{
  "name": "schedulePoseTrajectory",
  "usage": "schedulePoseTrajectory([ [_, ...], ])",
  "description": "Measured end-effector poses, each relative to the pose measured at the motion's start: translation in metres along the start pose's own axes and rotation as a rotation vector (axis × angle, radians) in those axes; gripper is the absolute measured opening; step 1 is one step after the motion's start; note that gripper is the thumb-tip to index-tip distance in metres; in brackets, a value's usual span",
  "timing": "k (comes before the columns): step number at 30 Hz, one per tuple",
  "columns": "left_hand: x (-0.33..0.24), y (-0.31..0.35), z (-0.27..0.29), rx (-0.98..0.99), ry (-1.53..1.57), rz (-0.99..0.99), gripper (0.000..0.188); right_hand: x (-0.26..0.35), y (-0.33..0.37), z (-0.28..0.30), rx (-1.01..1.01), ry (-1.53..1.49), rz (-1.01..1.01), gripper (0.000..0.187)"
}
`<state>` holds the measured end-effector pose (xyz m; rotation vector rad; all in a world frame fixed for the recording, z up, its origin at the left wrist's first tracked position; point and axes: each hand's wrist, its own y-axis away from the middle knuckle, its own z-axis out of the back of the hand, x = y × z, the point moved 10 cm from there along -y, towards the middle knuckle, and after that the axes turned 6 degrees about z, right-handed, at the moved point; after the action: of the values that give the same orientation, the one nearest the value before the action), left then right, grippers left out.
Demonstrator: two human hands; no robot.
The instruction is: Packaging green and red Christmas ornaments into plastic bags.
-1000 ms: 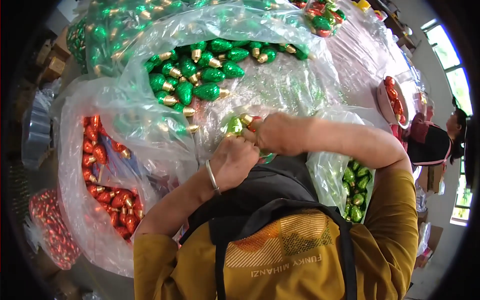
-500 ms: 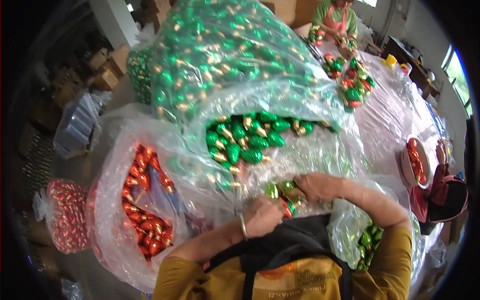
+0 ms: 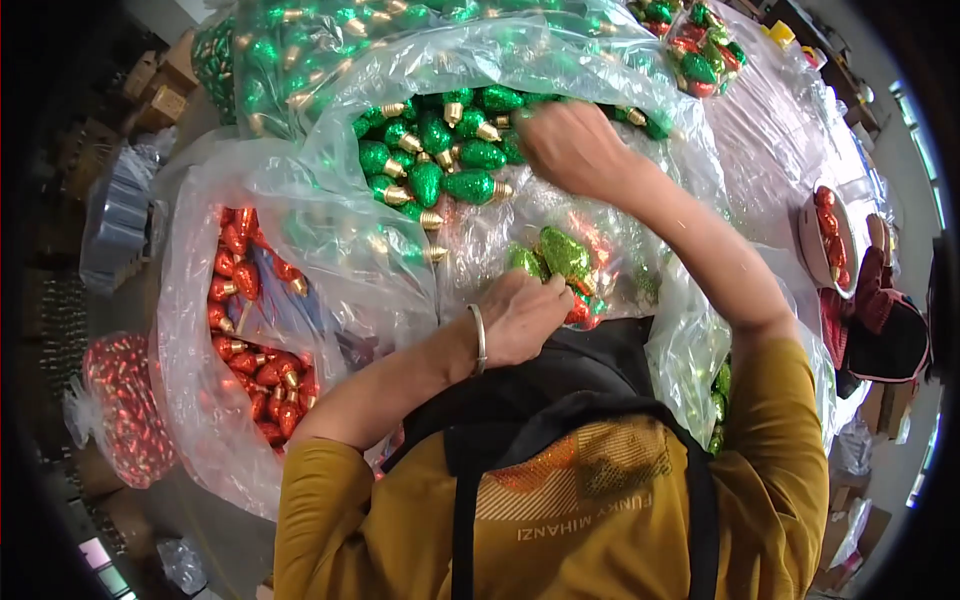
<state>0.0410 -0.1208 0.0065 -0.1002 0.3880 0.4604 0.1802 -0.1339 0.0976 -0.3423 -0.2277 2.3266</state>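
green bulb ornaments (image 3: 560,255), with a red one, bunched in the clenched left hand (image 3: 515,320) near the chest; right hand (image 3: 570,145) reaches into the open bag of green bulbs (image 3: 440,165), its grip hidden. judged early: bags remain full.

Clear plastic bag of green glitter bulbs (image 3: 440,170) lies under the right hand (image 3: 570,145); clear plastic bag of red bulbs (image 3: 250,330) sits left of the left hand (image 3: 520,320).
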Motion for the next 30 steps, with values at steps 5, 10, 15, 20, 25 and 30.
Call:
schedulePoseTrajectory([
  [5, -0.007, -0.011, 0.003, 0.078, -0.031, 0.031, 0.023, -0.065, -0.048, -0.178, 0.265, -0.264, -0.349, 0.037],
  [10, -0.017, 0.014, 0.021, -0.132, -0.303, 0.048, 0.028, -0.074, -0.042, -0.137, 0.192, -0.270, -0.321, 0.041],
  [15, -0.020, 0.043, 0.047, -0.316, -0.224, -0.011, 0.031, -0.041, 0.029, 0.037, 0.041, -0.538, -0.305, 0.028],
  [20, -0.014, 0.060, 0.052, -0.441, -0.172, -0.092, 0.028, 0.038, 0.072, 0.066, -0.013, -0.373, 0.067, 0.014],
  [25, -0.017, 0.055, 0.055, -0.481, -0.122, -0.126, 0.028, 0.070, 0.070, 0.024, 0.153, -0.075, 0.021, 0.015],
  [30, -0.015, 0.058, 0.061, -0.490, -0.087, -0.104, 0.029, 0.083, 0.066, 0.004, 0.065, -0.354, 0.129, 0.021],
])
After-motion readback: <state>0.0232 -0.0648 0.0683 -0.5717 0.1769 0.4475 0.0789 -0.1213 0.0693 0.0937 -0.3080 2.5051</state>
